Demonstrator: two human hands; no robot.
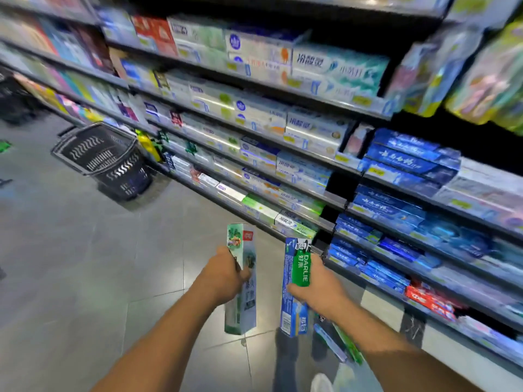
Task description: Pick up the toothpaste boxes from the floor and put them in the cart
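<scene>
I see the left hand (226, 271) curled round a pale green and white toothpaste box (241, 278), held upright. Just right of it, the right hand (317, 284) grips a blue and green Darlie toothpaste box (295, 287), also upright, apart from the first. Below the right wrist, more green and blue boxes (338, 340) lie on the grey tiled floor (70, 264). Far ahead-left of the left hand sits the black plastic basket cart (104, 159), beside blurred shelves (283, 137).

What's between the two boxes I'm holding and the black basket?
Only bare grey floor, in the head view, between the green-white box, the Darlie box and the basket.
</scene>
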